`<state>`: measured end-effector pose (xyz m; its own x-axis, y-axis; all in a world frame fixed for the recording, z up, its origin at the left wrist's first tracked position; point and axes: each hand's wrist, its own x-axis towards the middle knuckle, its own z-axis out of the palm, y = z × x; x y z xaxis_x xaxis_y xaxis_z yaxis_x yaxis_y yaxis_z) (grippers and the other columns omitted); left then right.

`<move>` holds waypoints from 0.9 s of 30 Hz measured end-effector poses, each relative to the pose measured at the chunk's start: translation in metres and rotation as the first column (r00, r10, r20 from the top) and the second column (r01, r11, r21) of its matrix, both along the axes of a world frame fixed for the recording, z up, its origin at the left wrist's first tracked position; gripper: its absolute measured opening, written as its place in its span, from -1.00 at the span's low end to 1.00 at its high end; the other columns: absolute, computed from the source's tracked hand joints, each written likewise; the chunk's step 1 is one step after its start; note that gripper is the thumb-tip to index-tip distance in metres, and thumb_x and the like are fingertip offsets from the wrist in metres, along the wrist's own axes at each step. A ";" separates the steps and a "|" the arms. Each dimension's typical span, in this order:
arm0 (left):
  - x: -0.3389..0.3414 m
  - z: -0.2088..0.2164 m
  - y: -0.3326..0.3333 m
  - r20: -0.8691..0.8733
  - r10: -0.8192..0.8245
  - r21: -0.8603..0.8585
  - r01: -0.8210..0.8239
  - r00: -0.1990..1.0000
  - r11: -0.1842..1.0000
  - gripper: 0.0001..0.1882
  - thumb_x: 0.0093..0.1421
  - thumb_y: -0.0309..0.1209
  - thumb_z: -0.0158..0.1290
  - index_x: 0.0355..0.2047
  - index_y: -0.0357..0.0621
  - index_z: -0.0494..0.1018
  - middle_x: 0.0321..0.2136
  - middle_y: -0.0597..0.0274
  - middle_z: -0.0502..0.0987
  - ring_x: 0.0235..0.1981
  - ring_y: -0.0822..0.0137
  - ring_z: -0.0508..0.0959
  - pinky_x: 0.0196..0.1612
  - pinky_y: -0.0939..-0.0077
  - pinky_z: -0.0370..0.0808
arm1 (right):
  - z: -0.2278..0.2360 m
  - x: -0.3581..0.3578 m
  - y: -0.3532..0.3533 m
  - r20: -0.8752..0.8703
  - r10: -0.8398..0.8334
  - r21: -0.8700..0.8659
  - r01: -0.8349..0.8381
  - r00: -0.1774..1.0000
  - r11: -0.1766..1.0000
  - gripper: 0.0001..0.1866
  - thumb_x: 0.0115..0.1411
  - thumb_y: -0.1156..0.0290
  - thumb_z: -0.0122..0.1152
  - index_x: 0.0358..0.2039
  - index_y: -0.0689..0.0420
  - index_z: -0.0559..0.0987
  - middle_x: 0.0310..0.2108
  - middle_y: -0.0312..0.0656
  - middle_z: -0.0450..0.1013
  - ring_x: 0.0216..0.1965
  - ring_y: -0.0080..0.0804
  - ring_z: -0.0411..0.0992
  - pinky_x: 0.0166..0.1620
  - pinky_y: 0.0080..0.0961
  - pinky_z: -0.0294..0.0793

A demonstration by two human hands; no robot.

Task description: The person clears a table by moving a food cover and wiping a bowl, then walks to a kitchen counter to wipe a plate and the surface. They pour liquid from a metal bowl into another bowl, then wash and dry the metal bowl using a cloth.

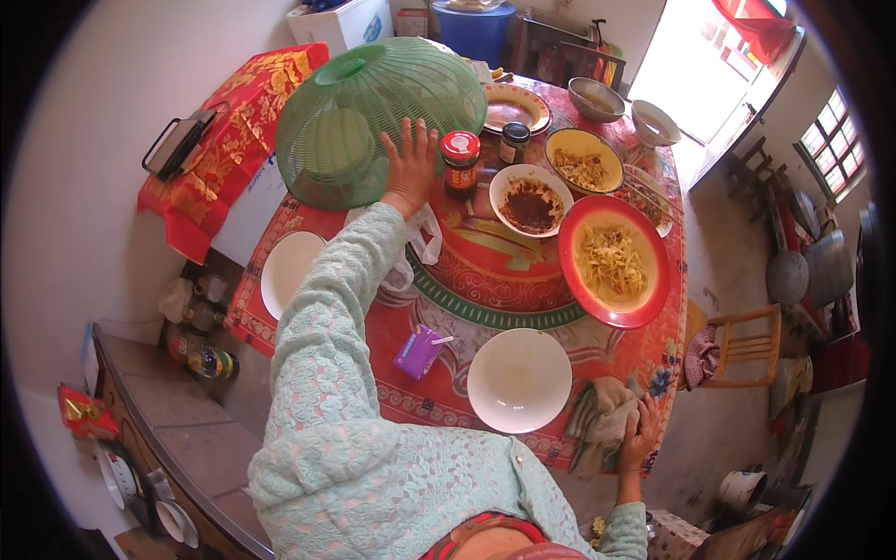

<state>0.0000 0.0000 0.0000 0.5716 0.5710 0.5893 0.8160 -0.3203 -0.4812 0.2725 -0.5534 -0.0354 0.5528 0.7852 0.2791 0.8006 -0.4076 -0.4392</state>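
Observation:
My left hand (411, 168) reaches far over the table, fingers spread against the near side of a green mesh food cover (373, 103). Whether it presses on the mesh or hovers just in front, I cannot tell. A red-lidded jar (460, 166) stands right beside it, and a white plastic bag (427, 238) lies below the wrist. At the table's near right edge, my right hand (641, 434) rests with extended fingers along a crumpled grey-brown cloth (602, 415). Between my arms are a white bowl (519, 383) and a purple drink carton (422, 353) with a straw.
A red-rimmed bowl of shredded food (611, 261), a bowl of dark sauce (532, 201), a yellow bowl (584, 161) and a small dark jar (514, 143) crowd the right side. A white bowl (291, 273) sits left. A wooden chair (747, 345) stands beyond the table.

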 end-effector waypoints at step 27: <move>-0.024 0.077 -0.006 0.003 -0.015 -0.047 0.015 1.000 0.999 -0.28 -0.10 -0.33 0.05 0.16 0.14 0.15 0.15 -0.11 0.11 0.17 -0.19 0.09 -0.10 -0.41 0.14 | 0.003 -0.002 0.002 -0.008 -0.016 0.018 0.016 1.000 1.000 -0.66 0.13 0.29 -0.05 -0.15 0.21 0.48 0.04 -0.12 0.32 0.17 -0.11 0.14 0.19 -0.23 0.03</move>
